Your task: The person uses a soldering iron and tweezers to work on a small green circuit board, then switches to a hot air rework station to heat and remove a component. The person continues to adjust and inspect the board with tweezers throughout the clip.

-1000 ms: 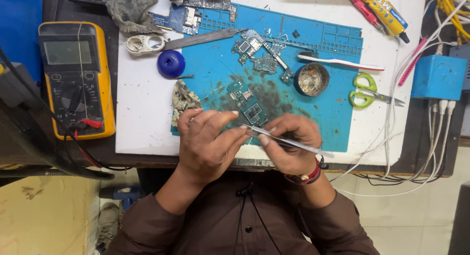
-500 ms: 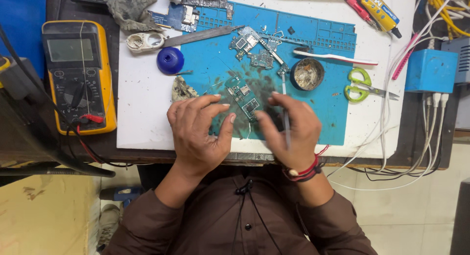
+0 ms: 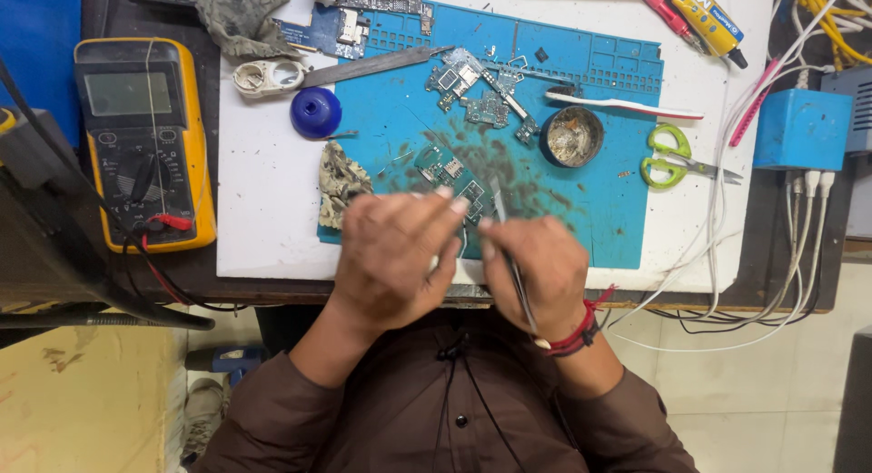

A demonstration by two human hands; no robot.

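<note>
- Circuit board point(image 3: 451, 178), small and green, lies on the blue mat point(image 3: 599, 209) at its near edge, just beyond both hands' fingertips, partly covered by them.
- Head view: right hand point(image 3: 536, 264) is closed around thin tweezers point(image 3: 513, 264), tips aimed at the board; a second ago it held them crosswise near the table edge, so they have swung onto the work.
- Left hand point(image 3: 400, 250) has slid forward, fingers curled, narrow, fingertips touching the board's edge, seemingly steadying it.
- Hidden: tweezer tips blurred, contact point unclear; board's near part covered.
- Nearby: yellow multimeter point(image 3: 145, 137) left, green scissors point(image 3: 677, 159) right.
</note>
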